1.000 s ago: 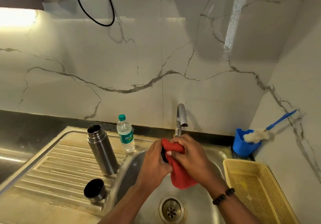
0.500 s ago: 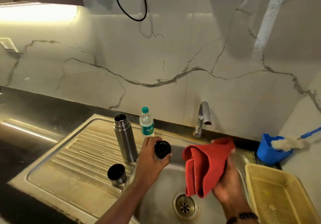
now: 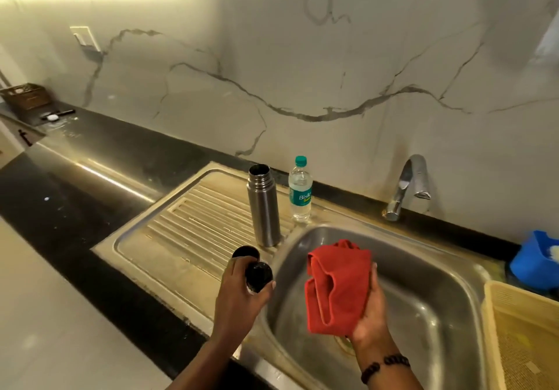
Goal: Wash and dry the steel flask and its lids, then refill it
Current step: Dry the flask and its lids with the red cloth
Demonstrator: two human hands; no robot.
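The steel flask (image 3: 263, 205) stands upright and uncapped on the ribbed drainboard (image 3: 187, 226), beside the basin. My left hand (image 3: 242, 296) grips a small black inner lid (image 3: 258, 273) just above the drainboard's right edge. Directly behind that hand sits the cup lid (image 3: 245, 252), dark inside and partly hidden by my fingers. My right hand (image 3: 370, 314) holds a folded red cloth (image 3: 337, 287) over the sink basin (image 3: 423, 283). A small plastic water bottle (image 3: 300, 190) with a green cap stands right of the flask.
The tap (image 3: 406, 187) rises at the basin's back rim, with no water running. A blue holder (image 3: 537, 259) sits at the far right, a yellow plastic basket (image 3: 526, 338) in front of it. Black countertop (image 3: 75, 172) stretches left, with a brown crate (image 3: 25, 96) at its far end.
My hands have separated: the left carried the black lid out of the cloth and leftward to the drainboard, beside the cup lid. The right keeps the red cloth over the basin. The view swung left.
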